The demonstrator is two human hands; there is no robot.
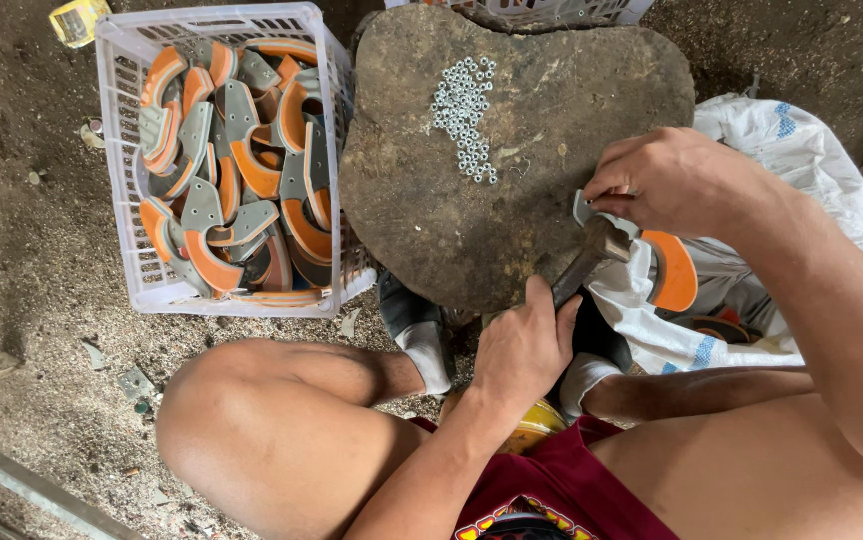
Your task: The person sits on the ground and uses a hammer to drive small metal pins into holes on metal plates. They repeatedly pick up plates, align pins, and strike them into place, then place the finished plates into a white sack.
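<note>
Left hand (523, 345) clenched around hammer (591, 255) handle, low near the end, fingers wrapped tight. Hammer head up at the right edge of the stone block (471, 190), just below the right hand (666, 180).

Right hand closed on a curved grey-and-orange part (669, 268), pinching the grey end between thumb and fingers; orange arc hanging off the block's edge, over the white woven sack (801, 150). Hammer head touching or just beside the grey end of that part; exact contact hard to tell, fingers covering it.

Small pile of silver nuts (463, 115) on top of the block, upper middle, well apart from both hands.

White plastic crate (121, 120) left of the block, touching its side, full of the same curved grey-and-orange parts (231, 170), stacked loosely at all angles. Another such part partly visible on the sack, under the right forearm.

Seated low on dirt floor (31, 240), bare knee (241, 410) in front, feet in dark shoes with white socks (429, 350) against the block's base. Red shorts at bottom. Yellow object (536, 425) partly hidden under the left wrist, kind unclear. Second white crate's rim at the top edge, behind the block.
</note>
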